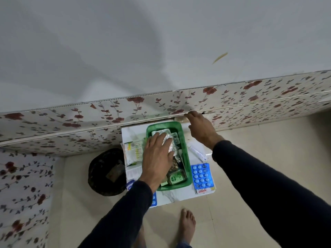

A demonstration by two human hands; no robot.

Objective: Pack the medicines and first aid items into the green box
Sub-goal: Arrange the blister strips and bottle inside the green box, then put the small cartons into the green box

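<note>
The green box (186, 154) stands on a small white table (172, 196) against the floral wall panel. My left hand (157, 156) lies flat, fingers spread, on silver blister strips (166, 135) inside the box. A green packet (176, 178) rests at the box's near end. My right hand (200, 127) reaches past the box's far right corner, over a pale roll (180, 119) by the wall; whether it grips anything is hidden. A blue blister pack (201, 175) and a white tube (197, 151) lie right of the box. Green-white cartons (132, 153) sit left of it.
A dark round bin (105, 172) stands on the floor left of the table. Another blue blister strip (154, 199) peeks out under my left sleeve. My bare foot (187, 224) is on the tiled floor in front. Floral panels line the wall behind and to the left.
</note>
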